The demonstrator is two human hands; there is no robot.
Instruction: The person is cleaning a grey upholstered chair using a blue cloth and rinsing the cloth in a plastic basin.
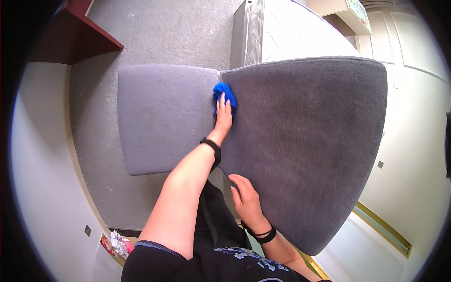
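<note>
A grey upholstered chair fills the middle, its lighter seat (162, 120) on the left and its darker, wide backrest (310, 141) on the right. My left hand (224, 113) holds a bunched blue cloth (221, 88) against the far part of the seam where seat and backrest meet. Its fingers lie over the cloth and press it down. Nearer to me, my right hand (246, 199) rests at the near left edge of the backrest, fingers extended and holding nothing. The thumb side faces the gap below the seat.
Behind the chair stands a bed with a white mattress (300, 35). A dark red piece of furniture (80, 40) juts in at the far left over grey flooring (159, 28). Crumpled papers or wrappers (120, 244) fill a container at the lower left. White walls (40, 141) run along both sides.
</note>
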